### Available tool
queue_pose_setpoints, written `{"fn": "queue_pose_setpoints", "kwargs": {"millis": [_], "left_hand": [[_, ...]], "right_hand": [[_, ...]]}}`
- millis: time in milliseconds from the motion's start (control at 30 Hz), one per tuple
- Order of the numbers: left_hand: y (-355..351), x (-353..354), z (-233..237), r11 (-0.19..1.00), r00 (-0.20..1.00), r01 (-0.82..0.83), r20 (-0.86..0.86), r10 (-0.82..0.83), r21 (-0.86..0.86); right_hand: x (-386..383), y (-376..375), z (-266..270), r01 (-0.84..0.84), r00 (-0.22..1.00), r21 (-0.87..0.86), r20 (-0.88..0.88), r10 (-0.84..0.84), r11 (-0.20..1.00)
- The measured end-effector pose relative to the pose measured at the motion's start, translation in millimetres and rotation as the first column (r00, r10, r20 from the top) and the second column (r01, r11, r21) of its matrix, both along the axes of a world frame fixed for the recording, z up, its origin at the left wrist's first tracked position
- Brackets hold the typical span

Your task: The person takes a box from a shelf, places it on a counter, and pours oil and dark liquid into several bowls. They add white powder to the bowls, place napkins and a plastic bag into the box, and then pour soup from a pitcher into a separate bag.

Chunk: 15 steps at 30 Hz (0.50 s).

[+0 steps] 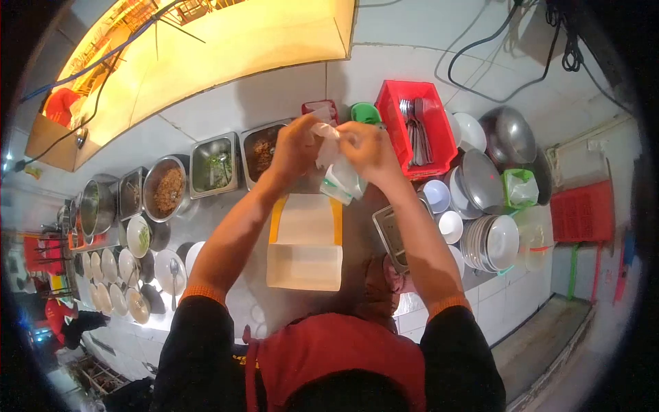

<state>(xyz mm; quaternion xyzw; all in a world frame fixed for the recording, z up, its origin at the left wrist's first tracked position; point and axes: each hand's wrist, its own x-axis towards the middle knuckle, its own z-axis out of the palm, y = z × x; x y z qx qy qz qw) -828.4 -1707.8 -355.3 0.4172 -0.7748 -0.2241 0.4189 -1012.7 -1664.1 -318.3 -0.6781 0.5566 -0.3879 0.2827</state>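
Observation:
Both of my hands are raised over the steel counter, close together. My left hand [297,149] and my right hand [371,150] pinch the top of a small clear plastic bag [345,180] between them. The bag hangs down with green and white showing on it; its contents are hard to make out. Just below my hands, an open paper food box [304,266] lies on the counter with its lid folded back, plain inside with yellow sides. Behind my hands are a green item [365,112] and a small red container [320,108].
A red basket [439,130] of cutlery stands right of my hands. Steel pans [214,165] and bowls of food line the left. Stacked plates [502,243], white cups [450,226] and a green basket [520,188] sit at the right. A person [58,314] is at the far left.

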Motion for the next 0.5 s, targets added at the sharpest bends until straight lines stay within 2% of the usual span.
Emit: {"fn": "queue_pose_setpoints", "kwargs": {"millis": [33,67,133,167,233,267,333,367,433,467,500], "left_hand": [[-9,3,-3,0.996,0.997,0.016,-0.068,-0.022,-0.091],[-19,6,-7,0.995,0.997,0.018,-0.072,-0.026,-0.1],[-26,13,-13,0.889,0.991,-0.011,0.116,0.072,-0.458],[-27,13,-18,0.889,0.991,-0.015,0.114,0.076,-0.458],[-24,11,-22,0.898,0.979,0.021,0.189,0.07,-0.44],[-25,12,-23,0.897,0.98,0.018,0.187,0.072,-0.443],[-23,15,-27,0.957,0.889,0.228,0.438,-0.131,-0.177],[-21,13,-30,0.957,0.89,0.228,0.436,-0.131,-0.177],[-16,6,-34,0.959,0.836,0.225,0.54,-0.1,-0.171],[-16,3,-34,0.958,0.836,0.229,0.539,-0.103,-0.172],[-17,1,-35,0.967,0.767,0.247,0.622,-0.155,-0.065]], "right_hand": [[1,-11,-5,0.007,0.997,-0.18,-0.072,-0.02,0.984],[1,-21,-9,0.009,0.997,-0.189,-0.076,-0.024,0.982],[7,-33,-10,0.022,0.955,-0.278,-0.277,-0.102,0.96],[11,-41,-14,0.017,0.955,-0.278,-0.28,-0.098,0.961],[16,-57,-28,-0.035,0.763,-0.174,-0.641,-0.087,0.984],[16,-63,-33,-0.037,0.761,-0.178,-0.642,-0.088,0.983],[18,-69,-38,-0.145,0.61,0.039,-0.783,0.121,0.989],[17,-70,-41,-0.145,0.608,0.04,-0.784,0.121,0.989],[17,-68,-35,-0.184,0.491,0.192,-0.832,0.259,0.964],[18,-68,-33,-0.18,0.491,0.191,-0.832,0.256,0.965],[19,-69,-33,-0.185,0.448,0.288,-0.826,0.342,0.94]]}}
